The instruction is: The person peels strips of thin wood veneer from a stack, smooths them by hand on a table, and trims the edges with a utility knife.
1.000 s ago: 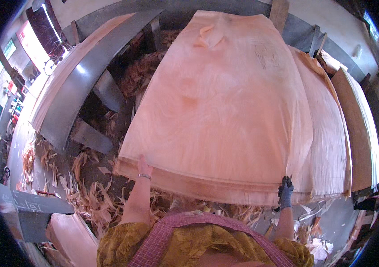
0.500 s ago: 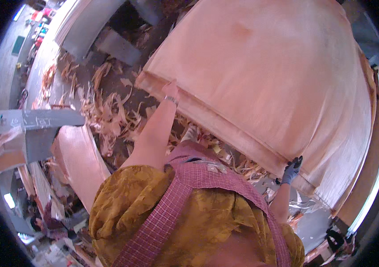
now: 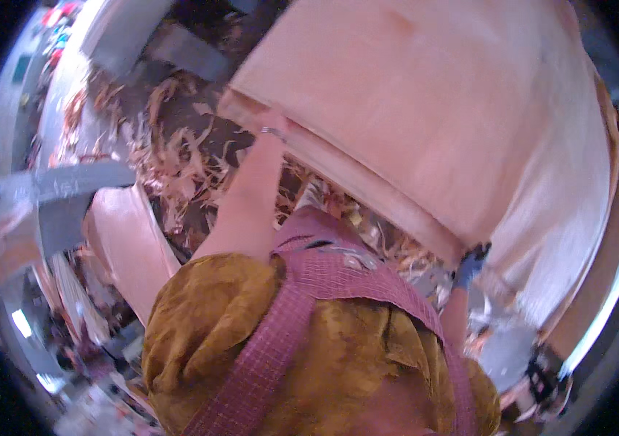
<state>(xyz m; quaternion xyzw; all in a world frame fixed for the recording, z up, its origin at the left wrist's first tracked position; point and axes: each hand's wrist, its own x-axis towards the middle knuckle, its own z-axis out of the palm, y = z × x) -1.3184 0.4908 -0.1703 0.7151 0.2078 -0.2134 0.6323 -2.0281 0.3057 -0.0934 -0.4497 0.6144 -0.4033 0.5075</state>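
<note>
A broad stack of pale pinkish wood veneer sheets fills the upper right, its near edge slanting down from left to right. My bare left hand, a band at its wrist, grips the edge of a veneer sheet near the far left corner; motion blurs its fingers. Toward the right end of the same edge, my right hand wears a grey-blue glove with dark fingertips. Its fingers close over the sheet's rim, and the thumb is hidden. A narrow strip of sheet shows along the near edge between both hands.
Torn veneer scraps litter the floor left of the stack and beneath its near edge. A grey metal beam juts in from the left, beside a leaning veneer piece. A brown board edge runs along the stack's right side.
Both hands and the stack's near edge sit slightly higher and farther left in the picture, as the whole view has shifted. Each hand keeps its place on the sheet's edge.
</note>
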